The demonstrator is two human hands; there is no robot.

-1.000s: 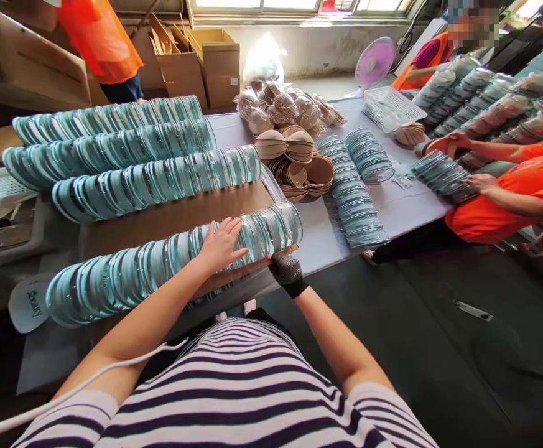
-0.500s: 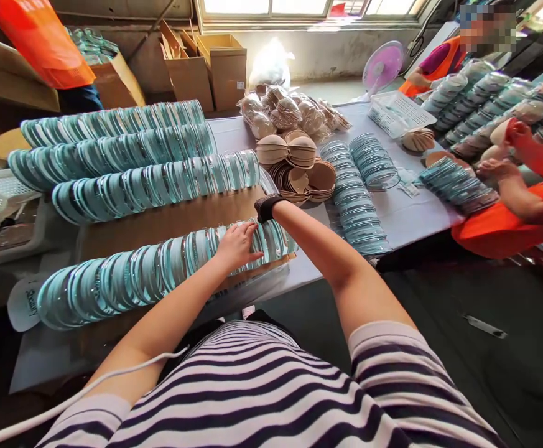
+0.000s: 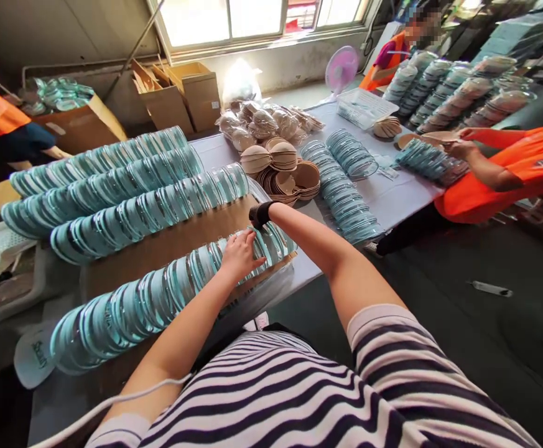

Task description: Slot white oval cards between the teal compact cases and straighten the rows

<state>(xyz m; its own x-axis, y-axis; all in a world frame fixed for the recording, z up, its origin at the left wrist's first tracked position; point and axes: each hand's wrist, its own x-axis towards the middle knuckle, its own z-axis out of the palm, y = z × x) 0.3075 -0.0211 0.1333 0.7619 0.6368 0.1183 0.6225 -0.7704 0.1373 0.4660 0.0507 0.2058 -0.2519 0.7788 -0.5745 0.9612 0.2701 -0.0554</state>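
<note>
While the left hand (image 3: 239, 254) presses flat and open on the nearest row of teal lids (image 3: 168, 289) lying on the cardboard sheet (image 3: 178, 233), the gloved right hand (image 3: 258, 214), its grip hidden, reaches behind it; uneven pressure could topple the row off the table edge (image 3: 299, 270).

a long row of clear teal-rimmed lids (image 3: 159, 295) lies on edge across brown cardboard.

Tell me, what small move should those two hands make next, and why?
Probably press the nearest row of clear lids together endwise: the left hand rests on top near its far end, and the gloved right hand reaches behind that end, on the cardboard sheet.
</note>
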